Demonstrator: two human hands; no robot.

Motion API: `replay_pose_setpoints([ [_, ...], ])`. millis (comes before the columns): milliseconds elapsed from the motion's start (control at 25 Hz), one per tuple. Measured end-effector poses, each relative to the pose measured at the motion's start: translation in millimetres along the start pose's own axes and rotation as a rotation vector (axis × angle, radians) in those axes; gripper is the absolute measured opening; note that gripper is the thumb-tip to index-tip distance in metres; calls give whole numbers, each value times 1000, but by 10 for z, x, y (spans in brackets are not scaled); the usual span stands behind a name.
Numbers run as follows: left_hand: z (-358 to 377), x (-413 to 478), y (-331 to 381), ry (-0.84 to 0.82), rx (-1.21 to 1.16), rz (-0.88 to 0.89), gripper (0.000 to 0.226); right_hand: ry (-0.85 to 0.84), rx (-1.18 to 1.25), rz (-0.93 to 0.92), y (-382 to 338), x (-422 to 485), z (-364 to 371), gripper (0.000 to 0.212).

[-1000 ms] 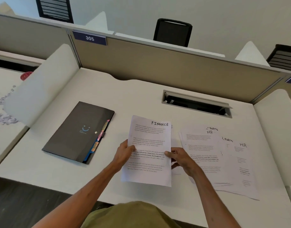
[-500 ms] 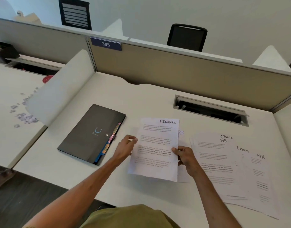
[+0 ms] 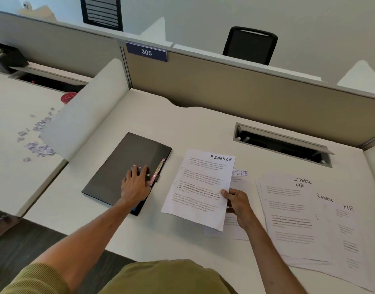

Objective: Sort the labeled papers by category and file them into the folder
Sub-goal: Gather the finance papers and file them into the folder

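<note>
– Folder (image 3: 118, 177) first: how does it lie?
– Closed and dark on the white desk (image 3: 182, 124), left of the papers. Its long axis runs from near-left to far-right, and the long edge with the coloured tabs (image 3: 158, 172) faces the sheets.
– And the paper in play?
– The FINANCE sheet (image 3: 199, 187) is just right of the folder, not touching it. Its long axis points away from the person, the top leaning a little right, with the heading at the far right corner. It overlaps a sheet marked PORTS (image 3: 240, 177).
– Hands?
– The left hand (image 3: 135, 185) lies palm down on the folder cover near the tabs, fingers straight and spread, gripping nothing. The right hand (image 3: 237, 202) pinches the FINANCE sheet's right edge, thumb on top and fingers beneath. Whether the sheet is clear of the desk, I cannot tell.
– Around them?
– A fanned HR stack (image 3: 299, 219) is at the right. Behind it are a cable slot (image 3: 282, 145) and a tan partition (image 3: 224, 92) with a 305 plate (image 3: 146, 52). Beyond that stands a black chair (image 3: 250, 45). Paper scraps (image 3: 38, 145) dot the neighbouring desk.
</note>
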State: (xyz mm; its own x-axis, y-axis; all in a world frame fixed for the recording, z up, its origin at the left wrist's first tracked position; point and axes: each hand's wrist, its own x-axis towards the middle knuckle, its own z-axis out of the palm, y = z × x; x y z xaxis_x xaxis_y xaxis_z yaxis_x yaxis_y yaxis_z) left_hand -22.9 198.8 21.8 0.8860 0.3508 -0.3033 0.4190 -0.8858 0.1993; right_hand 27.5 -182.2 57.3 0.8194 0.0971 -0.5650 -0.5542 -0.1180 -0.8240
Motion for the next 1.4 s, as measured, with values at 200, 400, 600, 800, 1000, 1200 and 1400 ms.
replay_pose_setpoints([
  [200,-44,-20,-51,45,101,69,73,21,1,28,41,29,25,17],
  [400,-179,-62,18,73,125,214,66,19,-1,43,19,70,87,18],
  [600,-334,-92,12,128,193,252,61,-9,-4,46,10,76,127,19],
  [800,-516,-115,3,300,217,202,46,-2,18,55,46,75,193,20],
  [1000,-570,-180,38,350,197,179,63,-3,31,61,66,44,273,20],
  [1200,-558,-252,49,285,182,187,76,0,39,63,87,1,277,21],
  [1400,-570,-259,32,233,154,240,77,-29,50,27,12,-57,249,16],
])
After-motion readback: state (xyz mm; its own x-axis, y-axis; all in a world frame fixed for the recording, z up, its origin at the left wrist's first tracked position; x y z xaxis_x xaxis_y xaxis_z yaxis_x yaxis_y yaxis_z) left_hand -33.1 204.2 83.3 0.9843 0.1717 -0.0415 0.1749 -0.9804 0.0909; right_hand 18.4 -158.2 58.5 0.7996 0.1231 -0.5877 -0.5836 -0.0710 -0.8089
